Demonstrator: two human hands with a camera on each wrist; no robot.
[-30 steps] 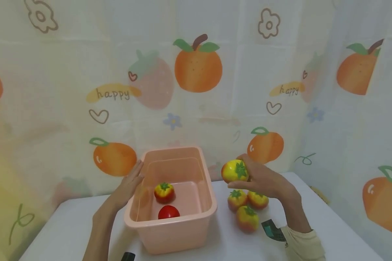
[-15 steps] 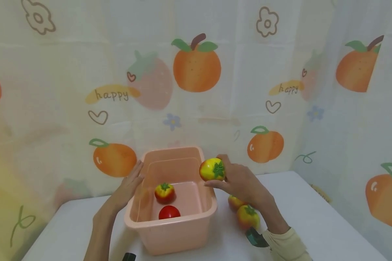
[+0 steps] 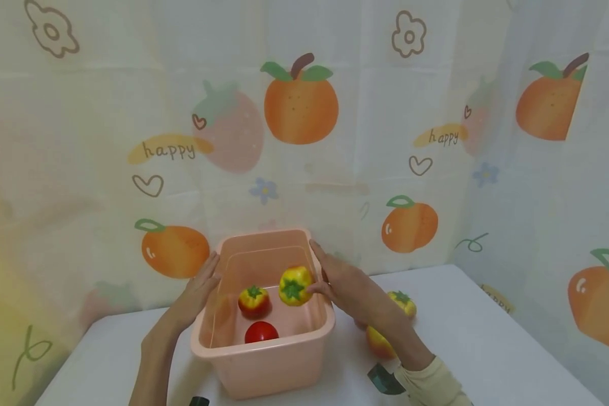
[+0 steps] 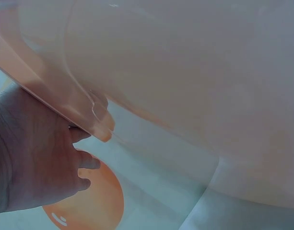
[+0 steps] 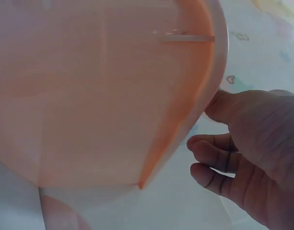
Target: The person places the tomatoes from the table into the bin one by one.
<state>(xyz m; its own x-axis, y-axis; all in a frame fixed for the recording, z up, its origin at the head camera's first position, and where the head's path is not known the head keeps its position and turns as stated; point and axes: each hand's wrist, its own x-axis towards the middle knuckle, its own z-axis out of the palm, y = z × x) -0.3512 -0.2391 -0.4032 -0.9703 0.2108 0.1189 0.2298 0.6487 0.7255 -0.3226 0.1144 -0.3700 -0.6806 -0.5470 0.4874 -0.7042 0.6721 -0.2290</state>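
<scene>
A pink plastic bin (image 3: 271,366) stands on the table. Inside it are a red-and-yellow toy fruit with a green leafy top (image 3: 254,303) and a plain red round one (image 3: 261,331). Another yellow toy fruit (image 3: 295,285) appears above the bin's floor, near the right wall, just left of my right thumb. My right hand (image 3: 352,287) is at the bin's right rim with fingers extended; in the right wrist view the hand (image 5: 254,148) shows no fruit in its fingers. My left hand (image 3: 195,296) rests against the left rim from outside, fingers extended.
To the right of the bin, partly behind my right forearm, lie more yellow-red toy fruits (image 3: 404,304) on the white table (image 3: 462,338). A curtain printed with oranges (image 3: 301,107) hangs close behind the bin.
My right hand has carried the yellow toy fruit leftward from above the table fruits to the bin, and it now appears released inside. My left hand has stayed at the rim.
</scene>
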